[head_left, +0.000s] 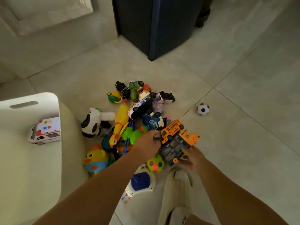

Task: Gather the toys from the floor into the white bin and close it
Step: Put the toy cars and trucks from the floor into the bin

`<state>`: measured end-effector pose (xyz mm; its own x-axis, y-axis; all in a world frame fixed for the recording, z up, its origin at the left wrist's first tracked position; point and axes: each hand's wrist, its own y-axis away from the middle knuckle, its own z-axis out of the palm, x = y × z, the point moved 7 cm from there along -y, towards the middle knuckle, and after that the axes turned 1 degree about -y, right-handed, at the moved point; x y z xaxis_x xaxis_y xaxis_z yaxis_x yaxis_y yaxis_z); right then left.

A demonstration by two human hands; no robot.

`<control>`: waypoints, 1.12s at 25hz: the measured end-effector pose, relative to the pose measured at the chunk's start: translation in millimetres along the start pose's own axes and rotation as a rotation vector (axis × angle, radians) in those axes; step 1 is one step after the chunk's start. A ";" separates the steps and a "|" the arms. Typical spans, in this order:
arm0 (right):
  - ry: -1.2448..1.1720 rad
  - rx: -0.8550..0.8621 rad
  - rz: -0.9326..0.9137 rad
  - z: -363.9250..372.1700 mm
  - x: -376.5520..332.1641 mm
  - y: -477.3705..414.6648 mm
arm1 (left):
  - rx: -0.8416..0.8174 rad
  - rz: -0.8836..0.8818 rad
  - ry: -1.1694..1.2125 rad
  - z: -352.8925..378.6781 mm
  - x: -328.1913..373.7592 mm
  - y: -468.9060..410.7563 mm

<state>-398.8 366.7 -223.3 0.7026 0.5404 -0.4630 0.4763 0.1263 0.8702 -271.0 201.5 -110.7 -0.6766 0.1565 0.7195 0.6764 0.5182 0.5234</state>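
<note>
Both hands clasp one load at centre frame: the left hand (146, 143) closed on a yellow plastic school bus (172, 129), the right hand (193, 157) under an orange toy truck (181, 144). Best lifted level toward the white plastic bin (30, 101) at left, clear of the pile.

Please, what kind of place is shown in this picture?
Probably a room in a home: a tiled floor, a heap of toys such as a yellow school bus, and a white bin already holding a toy ambulance.
</note>
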 end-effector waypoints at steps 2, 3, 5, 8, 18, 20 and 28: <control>-0.097 -0.021 -0.007 -4.1 1.7 -4.3 | -0.056 -0.038 0.004 10.6 -0.6 -5.1; -0.107 -0.022 -0.007 -8.0 1.7 -3.6 | -0.077 -0.048 0.009 15.7 -1.7 -7.3; -0.112 0.004 -0.004 -18.8 -0.3 1.6 | -0.102 -0.060 0.004 24.8 -4.1 -12.0; -0.151 -0.037 -0.029 -35.0 -10.4 10.4 | -0.098 -0.095 0.084 30.8 -5.5 -13.3; 0.082 -0.313 -0.194 40.7 -55.1 47.4 | -0.184 -0.204 0.612 22.4 -14.1 8.1; 0.210 0.034 -0.315 27.7 -69.7 17.8 | -0.148 -0.268 0.647 8.2 -36.9 15.4; 0.566 0.161 -0.426 62.4 -73.9 -12.6 | -0.016 -0.311 0.795 -41.9 -81.5 20.5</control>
<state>-423.7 273.3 -210.6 0.0779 0.8250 -0.5598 0.7504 0.3212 0.5777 -189.9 164.1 -139.5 -0.4309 -0.6309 0.6451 0.5014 0.4270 0.7525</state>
